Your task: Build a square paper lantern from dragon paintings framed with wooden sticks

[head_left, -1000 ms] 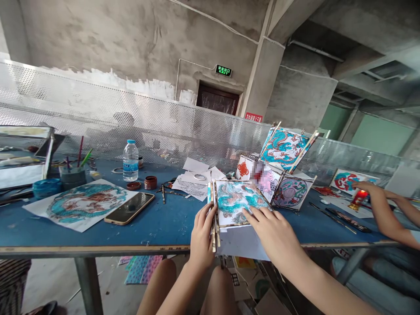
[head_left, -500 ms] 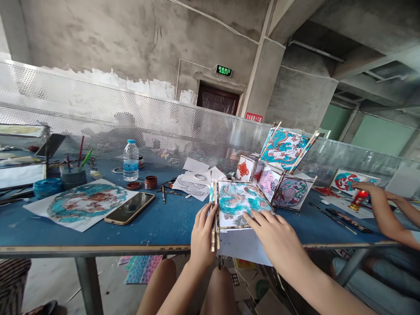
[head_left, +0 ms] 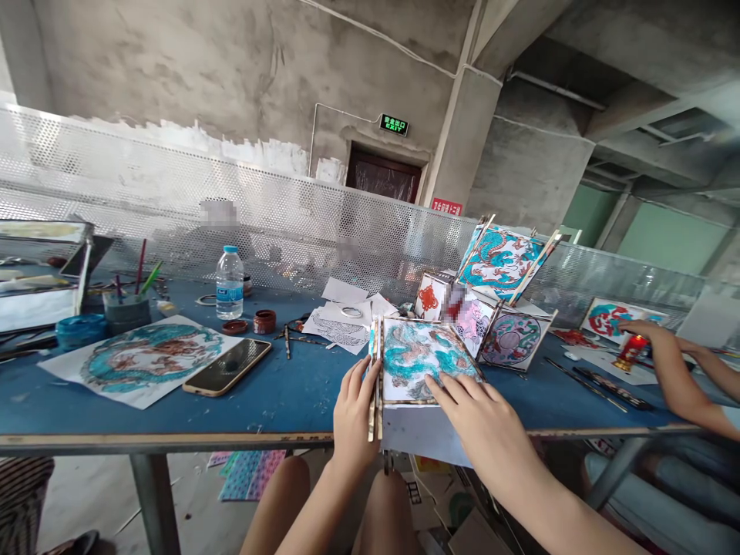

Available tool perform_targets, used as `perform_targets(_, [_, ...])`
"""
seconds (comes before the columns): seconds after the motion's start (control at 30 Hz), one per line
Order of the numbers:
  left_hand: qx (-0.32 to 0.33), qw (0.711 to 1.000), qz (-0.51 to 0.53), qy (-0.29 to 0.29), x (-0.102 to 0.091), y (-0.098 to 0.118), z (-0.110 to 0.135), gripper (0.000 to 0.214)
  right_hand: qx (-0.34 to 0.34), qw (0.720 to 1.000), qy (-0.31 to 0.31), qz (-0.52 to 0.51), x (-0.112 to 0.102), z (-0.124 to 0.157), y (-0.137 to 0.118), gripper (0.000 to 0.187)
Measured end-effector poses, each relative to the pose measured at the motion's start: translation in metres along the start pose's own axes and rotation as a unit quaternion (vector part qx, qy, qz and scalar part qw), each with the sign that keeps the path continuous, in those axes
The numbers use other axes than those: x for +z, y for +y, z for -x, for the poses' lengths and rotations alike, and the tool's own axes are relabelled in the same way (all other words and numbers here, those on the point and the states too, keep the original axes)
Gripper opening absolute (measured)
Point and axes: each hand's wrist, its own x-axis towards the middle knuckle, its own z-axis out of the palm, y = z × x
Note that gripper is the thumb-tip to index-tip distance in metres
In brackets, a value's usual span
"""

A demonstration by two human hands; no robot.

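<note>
A small bamboo-framed panel (head_left: pixel 419 356) with a teal dragon painting lies at the near edge of the blue table (head_left: pixel 277 401), on a white sheet (head_left: pixel 425 435) that hangs over the edge. My left hand (head_left: pixel 354 412) is closed on the bamboo sticks at the panel's left side. My right hand (head_left: pixel 482 420) lies flat, fingers spread, pressing on the panel's lower right part.
Left on the table: a large dragon painting (head_left: pixel 142 362), a phone (head_left: pixel 227 367), a water bottle (head_left: pixel 230 283), paint pots, a brush cup (head_left: pixel 126 308). Painted lantern panels (head_left: pixel 497 308) stand behind. Another person's arm (head_left: pixel 676 378) works at the right, holding a red object.
My right hand has slid slightly left and down over the panel. My left hand has shifted a little along the sticks. The framed panel has turned slightly.
</note>
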Motion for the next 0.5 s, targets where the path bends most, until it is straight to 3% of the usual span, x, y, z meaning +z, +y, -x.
perform_targets(0.13, [0.004, 1.0, -0.013, 0.001, -0.001, 0.0, -0.001, 0.052, 0.016, 0.996, 0.084, -0.007, -0.014, 0.008, -0.009, 0.05])
perform_targets(0.23, [0.007, 1.0, -0.013, -0.002, -0.002, 0.001, -0.001, 0.051, 0.027, 0.988, 0.128, -0.08, -0.023, 0.022, -0.025, 0.041])
perform_targets(0.27, [0.007, 1.0, -0.012, -0.003, -0.003, 0.001, -0.001, 0.051, 0.03, 0.984, 0.12, -0.13, -0.024, 0.026, -0.031, 0.033])
perform_targets(0.33, [0.006, 1.0, -0.013, -0.005, -0.003, 0.003, -0.001, 0.051, 0.049, 0.963, 0.044, -0.263, -0.02, 0.03, -0.042, 0.019])
perform_targets(0.4, [0.004, 1.0, -0.016, -0.005, -0.003, 0.003, -0.001, 0.051, 0.087, 0.897, -0.067, -0.429, -0.01, 0.026, -0.051, 0.027])
perform_targets(0.43, [0.004, 1.0, -0.018, -0.005, -0.003, 0.003, 0.0, 0.052, 0.114, 0.842, -0.112, -0.515, -0.003, 0.021, -0.055, 0.032])
perform_targets(0.5, [0.006, 1.0, -0.02, -0.007, -0.003, 0.003, 0.001, 0.053, 0.176, 0.705, -0.146, -0.672, 0.01, 0.008, -0.061, 0.04])
